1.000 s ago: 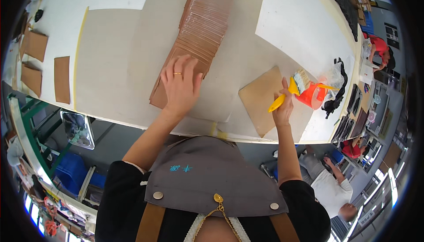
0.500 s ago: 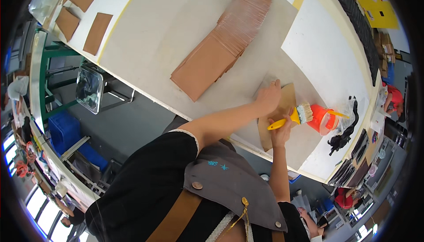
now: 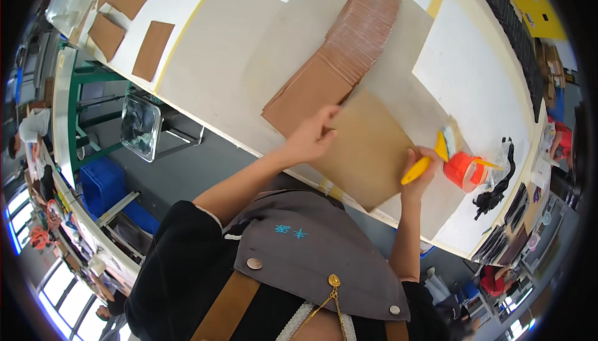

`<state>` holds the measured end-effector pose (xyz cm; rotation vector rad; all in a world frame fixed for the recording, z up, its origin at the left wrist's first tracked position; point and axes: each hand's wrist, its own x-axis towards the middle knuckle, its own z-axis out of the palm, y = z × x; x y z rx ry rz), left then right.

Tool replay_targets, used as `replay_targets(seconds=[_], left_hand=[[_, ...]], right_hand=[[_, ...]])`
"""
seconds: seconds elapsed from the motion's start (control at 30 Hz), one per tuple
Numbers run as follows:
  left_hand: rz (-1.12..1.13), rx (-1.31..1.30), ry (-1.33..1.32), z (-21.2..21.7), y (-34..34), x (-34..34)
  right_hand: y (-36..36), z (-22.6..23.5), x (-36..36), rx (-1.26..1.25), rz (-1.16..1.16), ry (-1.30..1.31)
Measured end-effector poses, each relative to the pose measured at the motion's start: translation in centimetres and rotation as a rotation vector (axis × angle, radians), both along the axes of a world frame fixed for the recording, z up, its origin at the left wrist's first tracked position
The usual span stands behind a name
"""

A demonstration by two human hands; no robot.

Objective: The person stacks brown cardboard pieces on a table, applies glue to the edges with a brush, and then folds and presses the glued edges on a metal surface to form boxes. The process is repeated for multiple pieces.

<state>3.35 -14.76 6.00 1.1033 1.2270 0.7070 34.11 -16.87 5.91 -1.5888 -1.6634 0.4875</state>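
A tan sheet lies spread in front of me, overlapping the near end of a long fanned stack of brown sheets. My left hand is at the sheet's left edge, slightly blurred, its thumb and forefinger apart with nothing visible between them. At the sheet's right edge, my right hand is closed around a yellow-handled paintbrush, its thumb by the sheet. The brush's pale bristles point up and away, above an orange-red bucket.
Black crumpled material and clear plastic are right of the bucket. Several brown pieces lie at the table's far left. Below the near edge stand a metal-framed stool and a blue bin. Other people work in the background.
My left hand has moved left, away from my right hand. The tan sheet, narrow and steeply angled before, now shows its broad face. The brush is still in my right hand, bristles tipped farther up.
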Motion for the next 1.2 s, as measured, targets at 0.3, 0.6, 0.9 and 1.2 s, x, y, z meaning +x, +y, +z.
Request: replay_targets(seconds=[0.3,0.6,0.9,1.2], left_hand=[[0.213,0.440,0.495,-0.8,4.4,-7.3],[0.205,0.306,0.498,-3.6,6.3,-7.2],[0.221,0.314,0.459,-5.0,6.4,-7.0],[0.231,0.387,0.473,-5.9,6.4,-6.7]], right_hand=[[3.9,-1.9,-11.7,-0.179,0.043,0.109],[5.3,-1.6,-13.4,-0.189,0.007,0.011],[5.2,-2.2,-13.1,-0.222,0.014,-0.075],[5.2,-2.8,-12.9,-0.239,0.010,-0.115]])
